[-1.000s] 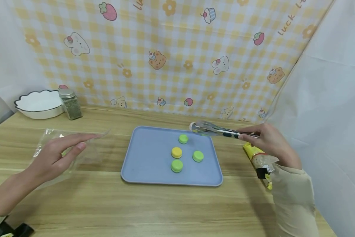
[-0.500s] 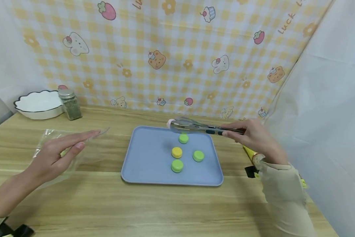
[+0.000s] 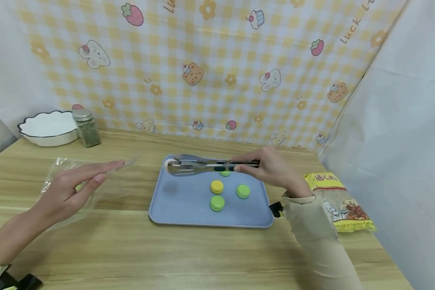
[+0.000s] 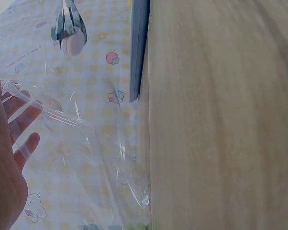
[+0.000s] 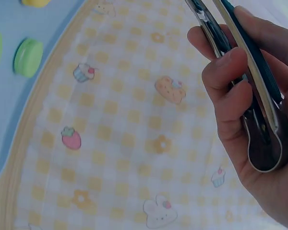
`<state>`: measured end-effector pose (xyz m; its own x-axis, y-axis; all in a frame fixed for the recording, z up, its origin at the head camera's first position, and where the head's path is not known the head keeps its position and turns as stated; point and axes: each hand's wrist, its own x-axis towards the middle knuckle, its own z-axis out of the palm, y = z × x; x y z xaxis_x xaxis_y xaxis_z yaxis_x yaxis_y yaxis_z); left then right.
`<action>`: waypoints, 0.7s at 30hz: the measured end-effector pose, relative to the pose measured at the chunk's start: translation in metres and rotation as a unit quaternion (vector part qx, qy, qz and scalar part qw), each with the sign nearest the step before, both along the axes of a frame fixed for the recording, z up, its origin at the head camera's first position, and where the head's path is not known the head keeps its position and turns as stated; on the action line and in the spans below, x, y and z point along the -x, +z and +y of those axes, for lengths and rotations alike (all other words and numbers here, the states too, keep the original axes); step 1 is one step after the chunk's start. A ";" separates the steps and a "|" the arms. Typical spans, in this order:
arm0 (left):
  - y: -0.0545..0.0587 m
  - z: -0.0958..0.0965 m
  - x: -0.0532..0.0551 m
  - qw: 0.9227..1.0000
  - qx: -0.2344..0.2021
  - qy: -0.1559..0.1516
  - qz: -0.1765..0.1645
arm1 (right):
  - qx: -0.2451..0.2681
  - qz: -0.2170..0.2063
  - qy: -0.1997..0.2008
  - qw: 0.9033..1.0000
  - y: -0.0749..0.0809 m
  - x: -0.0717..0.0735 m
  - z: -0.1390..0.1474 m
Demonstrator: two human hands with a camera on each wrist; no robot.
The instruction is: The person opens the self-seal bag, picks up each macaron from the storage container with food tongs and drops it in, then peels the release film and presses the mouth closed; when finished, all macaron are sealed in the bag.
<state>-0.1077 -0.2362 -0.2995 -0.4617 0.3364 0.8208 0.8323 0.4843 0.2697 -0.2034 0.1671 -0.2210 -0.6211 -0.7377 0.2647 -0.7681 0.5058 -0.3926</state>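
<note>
My right hand point(image 3: 273, 171) grips metal tongs point(image 3: 197, 165) with dark handle grips, fingers wrapped round them in the right wrist view. Their tips clasp a pale pink macaron point(image 4: 73, 43), held in the air over the left back part of a blue tray point(image 3: 184, 211). On that tray lie a yellow macaron point(image 3: 217, 186) and several green macarons point(image 3: 217, 203). At the left, my left hand point(image 3: 70, 189) holds a clear plastic bag point(image 4: 93, 143) by its edge, the film stretched across the fingers. Something green shows faintly at the bag's bottom.
A white scalloped dish point(image 3: 48, 129) and a glass jar of dried herbs point(image 3: 88, 129) stand at the back left. A yellow-labelled food packet point(image 3: 342, 205) lies to the right, partly behind the right sleeve. A checked cloth point(image 3: 217, 80) hangs behind the wooden table point(image 3: 202, 257).
My right hand has carried the tongs and the pink macaron leftwards, from the tray's back right corner to its left side. The left hand with the bag has hardly moved.
</note>
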 end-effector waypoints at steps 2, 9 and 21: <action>-0.001 -0.001 0.001 1.000 0.002 0.000 0.000 | 0.004 -0.005 0.004 1.000 -0.001 0.000 -0.006; -0.002 -0.003 0.003 1.000 0.011 0.012 -0.007 | -0.011 0.023 0.027 0.999 -0.004 0.002 -0.025; -0.003 -0.004 0.002 1.000 0.013 0.014 -0.002 | -0.039 0.061 0.083 0.994 -0.009 0.005 -0.073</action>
<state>-0.1101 -0.2399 -0.3024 -0.4755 0.3446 0.8094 0.8165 0.5152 0.2604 -0.2087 0.0943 -0.2301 -0.4559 -0.8483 0.2692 -0.8831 0.3935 -0.2557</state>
